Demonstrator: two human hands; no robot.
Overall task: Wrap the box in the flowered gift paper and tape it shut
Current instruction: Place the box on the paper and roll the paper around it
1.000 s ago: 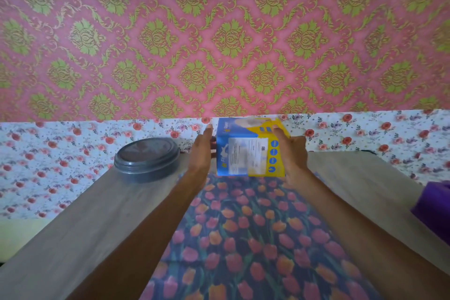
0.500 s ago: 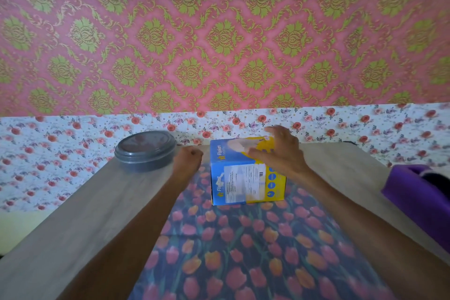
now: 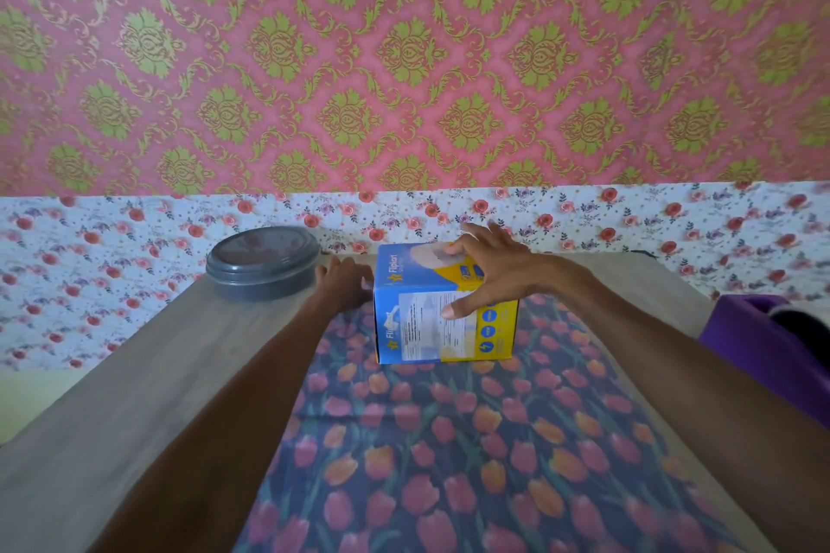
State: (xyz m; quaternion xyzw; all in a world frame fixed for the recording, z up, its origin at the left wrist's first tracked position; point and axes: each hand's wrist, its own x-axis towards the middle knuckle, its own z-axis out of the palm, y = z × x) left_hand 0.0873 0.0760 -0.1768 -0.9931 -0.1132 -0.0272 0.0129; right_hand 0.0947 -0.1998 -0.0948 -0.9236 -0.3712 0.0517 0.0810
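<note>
While the box (image 3: 422, 337) stands on the flowered paper (image 3: 449, 440), my right hand (image 3: 494, 272) lies spread across it; I cannot tell my left hand's (image 3: 343, 283) grip.

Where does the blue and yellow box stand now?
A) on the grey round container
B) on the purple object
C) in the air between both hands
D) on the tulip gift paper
D: the box rests flat on the gift paper, with the right hand on its top.
</note>
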